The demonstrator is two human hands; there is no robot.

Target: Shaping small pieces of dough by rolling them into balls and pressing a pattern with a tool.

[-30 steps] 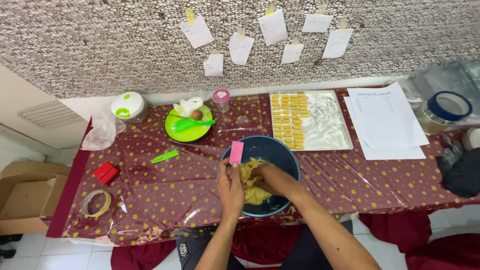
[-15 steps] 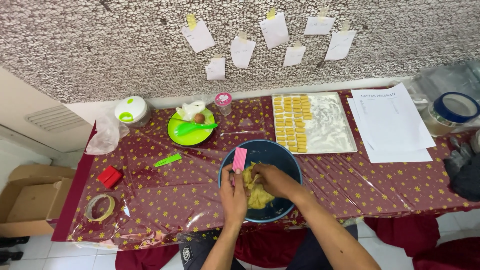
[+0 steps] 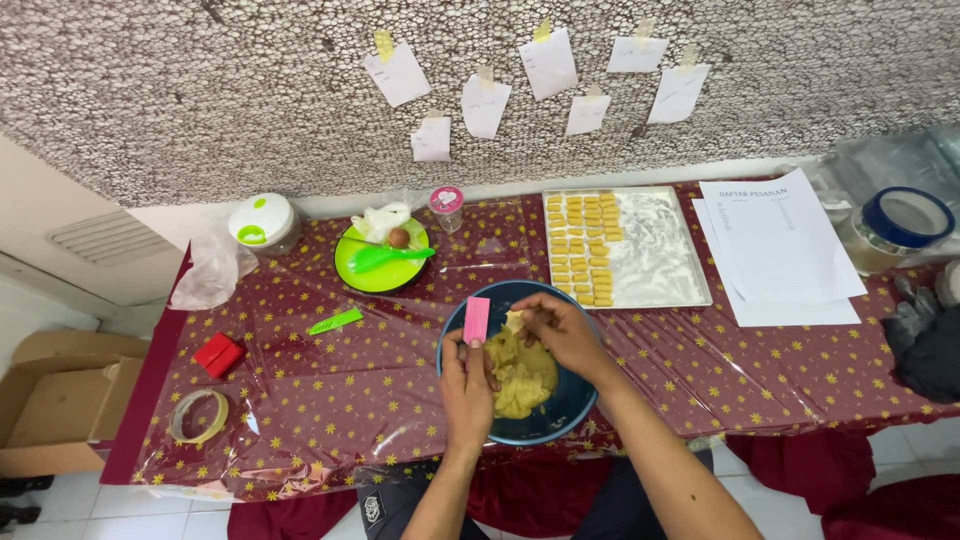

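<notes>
— Dough (image 3: 520, 375) sits in the blue bowl (image 3: 560, 425) by the table's near edge. Both hands were deep in it; now they have lifted.
— Doing what?
— Left hand (image 3: 466, 375) pinches a pink scraper (image 3: 477, 320) upright. Right hand (image 3: 560, 335) curls, pinching off a dough bit.
— Farther back?
— A tray (image 3: 690, 298) of small yellow pieces.

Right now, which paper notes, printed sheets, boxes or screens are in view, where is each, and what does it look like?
Paper notes: seven small white slips taped to the speckled wall.
Printed sheets: white stack, table's right end, beside the baking tray.
Cardboard box: brown, open, on the floor at far left.
Red box: small, table's left side.
Screens: none.
</notes>
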